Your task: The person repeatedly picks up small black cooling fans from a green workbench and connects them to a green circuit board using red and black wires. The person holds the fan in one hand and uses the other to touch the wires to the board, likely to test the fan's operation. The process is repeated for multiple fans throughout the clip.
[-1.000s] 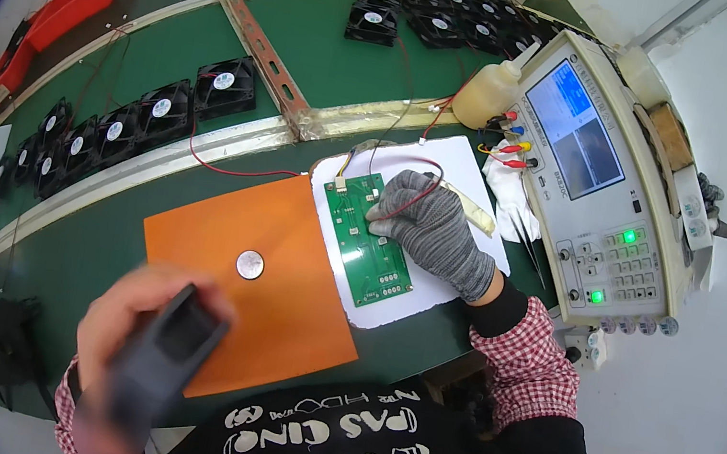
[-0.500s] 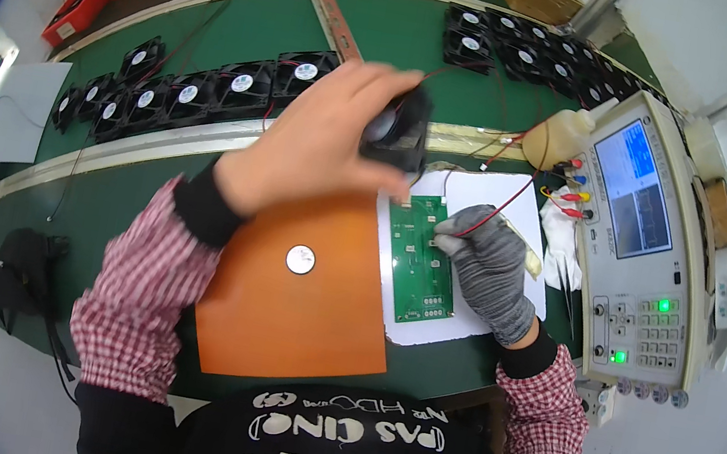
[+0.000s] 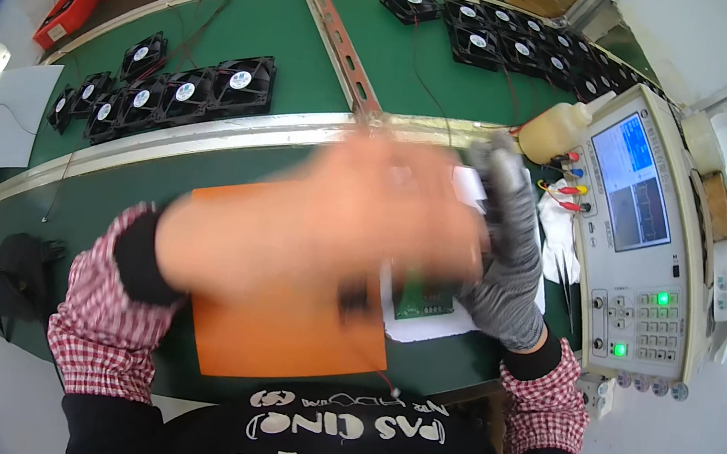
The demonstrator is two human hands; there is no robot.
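My bare left hand (image 3: 325, 225) is smeared by motion over the orange sheet (image 3: 252, 334) and the green circuit board (image 3: 422, 298). Just below it shows a blurred black piece (image 3: 357, 302), probably part of a fan. A thin lead with a small white plug (image 3: 396, 392) trails toward the sheet's near edge. Whether the hand grips the fan is hidden. My right hand (image 3: 508, 272), in a grey striped glove, is beside the board with its blurred fingers pointing away from me. The board lies on white paper (image 3: 423, 332), mostly covered by my hands.
Black fans (image 3: 184, 95) line up at left; more fans (image 3: 521, 49) stand at far right, with one fan (image 3: 411, 4) beside them. A slotted metal bar (image 3: 342, 43) crosses the bench. To the right are a bottle (image 3: 555, 132), tweezers (image 3: 569, 292) and a tester with a screen (image 3: 639, 183).
The fan from my left hand is gone from there; a fan now stands beside the far group. The left row's right-end fan is gone. My left hand moved nearer, my right hand's fingers farther away.
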